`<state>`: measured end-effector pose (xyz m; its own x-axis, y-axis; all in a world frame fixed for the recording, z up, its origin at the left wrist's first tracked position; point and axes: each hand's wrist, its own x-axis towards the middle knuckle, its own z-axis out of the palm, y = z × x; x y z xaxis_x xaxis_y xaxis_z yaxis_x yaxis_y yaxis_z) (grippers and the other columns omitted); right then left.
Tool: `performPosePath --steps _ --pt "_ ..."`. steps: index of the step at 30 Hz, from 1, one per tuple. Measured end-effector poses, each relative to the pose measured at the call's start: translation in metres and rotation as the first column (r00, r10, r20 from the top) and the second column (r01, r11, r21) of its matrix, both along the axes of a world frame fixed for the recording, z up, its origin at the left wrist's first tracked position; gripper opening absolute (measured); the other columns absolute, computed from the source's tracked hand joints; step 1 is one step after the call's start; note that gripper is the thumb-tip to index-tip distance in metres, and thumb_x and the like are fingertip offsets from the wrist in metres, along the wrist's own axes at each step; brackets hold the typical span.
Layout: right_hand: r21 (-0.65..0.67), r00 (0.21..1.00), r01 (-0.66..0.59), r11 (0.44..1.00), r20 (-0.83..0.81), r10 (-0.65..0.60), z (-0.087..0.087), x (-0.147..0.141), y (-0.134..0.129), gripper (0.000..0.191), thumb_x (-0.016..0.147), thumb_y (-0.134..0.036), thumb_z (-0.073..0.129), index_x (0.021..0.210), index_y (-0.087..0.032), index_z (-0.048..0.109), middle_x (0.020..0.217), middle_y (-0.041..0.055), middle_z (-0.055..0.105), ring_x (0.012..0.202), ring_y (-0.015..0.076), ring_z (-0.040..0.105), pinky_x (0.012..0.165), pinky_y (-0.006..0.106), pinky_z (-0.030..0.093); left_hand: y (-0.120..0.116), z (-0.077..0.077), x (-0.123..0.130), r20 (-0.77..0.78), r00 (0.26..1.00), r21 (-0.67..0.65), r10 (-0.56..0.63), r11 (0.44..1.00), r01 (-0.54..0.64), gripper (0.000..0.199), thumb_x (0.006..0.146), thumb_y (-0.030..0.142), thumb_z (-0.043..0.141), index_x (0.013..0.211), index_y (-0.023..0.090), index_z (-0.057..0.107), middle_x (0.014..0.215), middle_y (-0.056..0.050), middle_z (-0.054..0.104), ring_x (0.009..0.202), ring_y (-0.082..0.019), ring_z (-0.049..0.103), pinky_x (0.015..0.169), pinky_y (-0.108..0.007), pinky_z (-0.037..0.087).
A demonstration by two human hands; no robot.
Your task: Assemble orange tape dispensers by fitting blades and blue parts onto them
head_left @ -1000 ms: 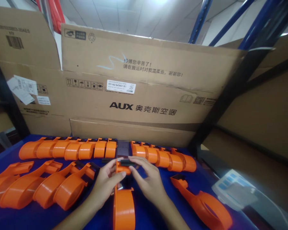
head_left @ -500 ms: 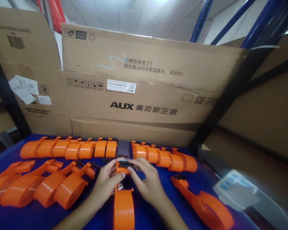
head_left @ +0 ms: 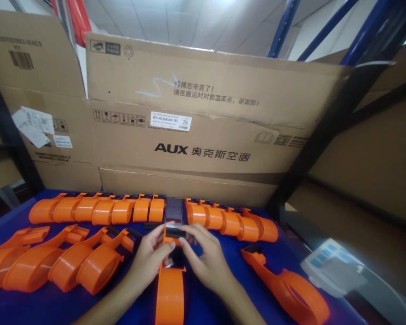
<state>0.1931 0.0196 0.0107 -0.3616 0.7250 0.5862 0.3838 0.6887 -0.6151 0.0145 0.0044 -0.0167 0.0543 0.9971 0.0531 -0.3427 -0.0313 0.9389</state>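
Observation:
Both my hands are at the head of an orange plastic tape dispenser [head_left: 170, 295], whose round hub points toward me. My left hand [head_left: 151, 253] grips the head from the left, its thumb on the orange edge. From the other side my right hand [head_left: 206, 255] pinches the head, with fingertips at the end of a black strip [head_left: 175, 232] lying across it. The undersides of the fingers are hidden. Just beyond my fingertips a dark flat rectangular object [head_left: 173, 211] lies on the blue surface [head_left: 219, 302].
A back row of orange dispensers [head_left: 103, 212] continues on the right [head_left: 230, 224]. Several more dispensers [head_left: 99, 268] lie at the front left, and a single dispenser [head_left: 291, 291] at right. A clear plastic box [head_left: 334, 268] stands beyond it. Cardboard [head_left: 131, 149] walls the back.
The dispenser's hub has swung slightly left, and the black strip's near face shows a little more. Both hands keep nearly the same place and hold.

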Motion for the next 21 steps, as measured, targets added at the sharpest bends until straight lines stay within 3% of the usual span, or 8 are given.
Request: performPosePath --steps 4,7,10,16,21 --pt "-0.092 0.988 0.135 0.987 -0.06 -0.141 0.001 0.005 0.007 0.023 0.103 -0.032 0.051 0.116 -0.022 0.067 0.093 0.0051 0.074 0.082 0.0201 0.071 0.076 0.03 0.056 0.003 -0.005 -0.002 0.023 0.999 -0.047 0.034 0.998 -0.033 0.066 0.075 0.036 0.08 0.137 0.017 0.064 0.058 0.005 0.059 0.047 -0.01 0.047 0.049 -0.021 0.039" --pt "-0.172 0.947 0.278 0.945 0.213 -0.24 -0.003 0.013 0.013 0.021 0.1 -0.031 0.053 0.091 -0.021 0.069 0.076 0.0035 0.072 0.068 0.0196 0.068 0.062 0.028 0.05 0.006 -0.005 -0.005 0.06 0.997 -0.088 0.057 0.995 -0.052 0.06 0.073 0.036 0.082 0.128 0.017 0.069 0.056 0.006 0.057 0.048 -0.009 0.046 0.048 -0.02 0.037" --pt "-0.202 0.873 0.33 0.922 0.437 -0.216 -0.011 0.018 0.014 0.014 0.09 -0.027 0.067 0.077 -0.023 0.068 0.064 0.0008 0.069 0.057 0.0185 0.064 0.052 0.026 0.04 0.006 -0.003 -0.007 0.113 0.993 -0.12 0.039 0.992 -0.025 0.048 0.069 0.035 0.083 0.113 0.018 0.073 0.056 0.007 0.055 0.045 -0.008 0.043 0.046 -0.02 0.034" --pt "-0.213 0.857 0.348 0.913 0.467 -0.217 -0.023 0.012 0.011 0.013 0.078 -0.016 0.075 0.072 -0.024 0.066 0.063 0.0004 0.07 0.061 0.0202 0.067 0.055 0.026 0.037 0.004 -0.004 -0.004 0.072 0.997 -0.101 0.005 0.995 0.003 0.037 0.071 0.032 0.083 0.105 0.018 0.074 0.057 0.007 0.053 0.047 -0.008 0.043 0.047 -0.02 0.037" --pt "-0.221 0.896 0.317 0.922 0.389 -0.214 -0.014 0.013 0.016 0.012 0.087 -0.017 0.064 0.077 -0.023 0.061 0.073 0.0018 0.074 0.067 0.021 0.071 0.06 0.027 0.045 0.0 -0.004 -0.001 0.035 0.999 -0.036 0.004 0.999 -0.003 0.041 0.074 0.032 0.083 0.111 0.019 0.072 0.067 0.005 0.057 0.049 -0.008 0.043 0.048 -0.021 0.041"
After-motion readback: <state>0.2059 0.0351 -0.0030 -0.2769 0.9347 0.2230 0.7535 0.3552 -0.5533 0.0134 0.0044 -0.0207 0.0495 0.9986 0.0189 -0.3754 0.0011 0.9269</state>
